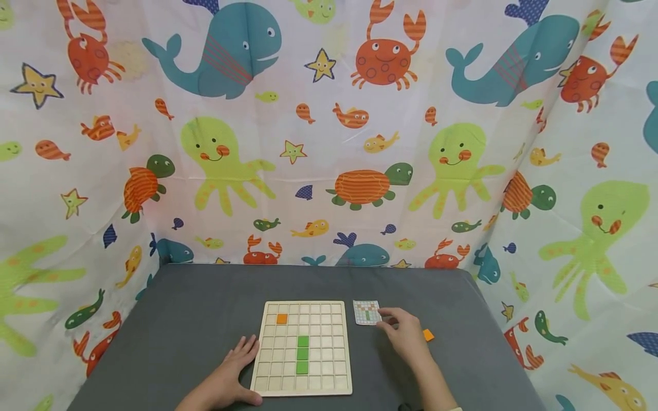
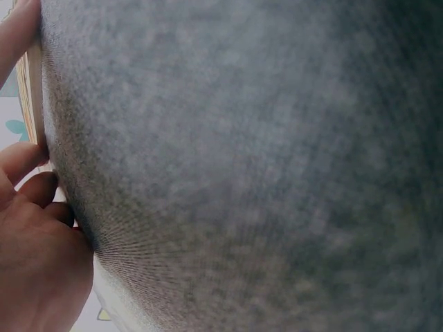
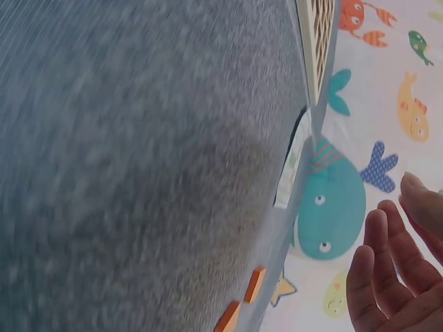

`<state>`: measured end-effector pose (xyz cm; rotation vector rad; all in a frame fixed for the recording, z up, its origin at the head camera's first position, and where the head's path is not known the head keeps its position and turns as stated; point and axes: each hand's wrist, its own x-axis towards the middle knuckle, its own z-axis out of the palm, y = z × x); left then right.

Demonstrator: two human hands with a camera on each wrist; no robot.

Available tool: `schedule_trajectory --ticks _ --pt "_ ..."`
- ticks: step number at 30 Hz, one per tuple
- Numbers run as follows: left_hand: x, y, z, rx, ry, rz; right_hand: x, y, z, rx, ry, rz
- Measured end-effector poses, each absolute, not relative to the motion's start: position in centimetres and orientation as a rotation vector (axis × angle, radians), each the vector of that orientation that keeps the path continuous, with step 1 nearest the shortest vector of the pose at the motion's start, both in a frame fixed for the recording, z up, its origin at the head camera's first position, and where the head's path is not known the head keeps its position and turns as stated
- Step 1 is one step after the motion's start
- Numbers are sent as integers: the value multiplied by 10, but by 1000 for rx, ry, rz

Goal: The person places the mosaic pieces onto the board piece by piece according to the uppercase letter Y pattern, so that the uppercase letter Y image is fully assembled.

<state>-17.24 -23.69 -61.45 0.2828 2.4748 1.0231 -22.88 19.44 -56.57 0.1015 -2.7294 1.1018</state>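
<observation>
My left hand [image 1: 233, 368] rests at the left side of a pale wooden grid board [image 1: 284, 385], fingers spread and thumb by the lower left corner. In the left wrist view, the fingers of this hand [image 2: 41, 242] lie along the board's edge. One orange square tile [image 1: 281, 319] sits in the upper left of the grid, and a column of 3 green tiles [image 1: 303, 354] stands near the middle. My right hand [image 1: 403, 334] hovers beside a small printed pattern card [image 1: 366, 313]. In the right wrist view its loosely bent fingers [image 3: 377, 256] hold nothing.
An orange tile [image 1: 429, 335] lies right of my right hand; the right wrist view shows two orange tiles [image 3: 255, 285] on the grey table [image 1: 205, 308]. A sea-animal curtain [image 1: 319, 200] closes off the back and sides. A small dark object [image 1: 405, 407] shows at the front edge.
</observation>
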Motion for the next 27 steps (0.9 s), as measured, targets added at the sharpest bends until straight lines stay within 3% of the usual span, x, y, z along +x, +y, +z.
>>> schedule_trajectory --ticks 27 --pt "-169 -234 -611 231 2516 1004 -224 257 -561 -124 -2797 1073"
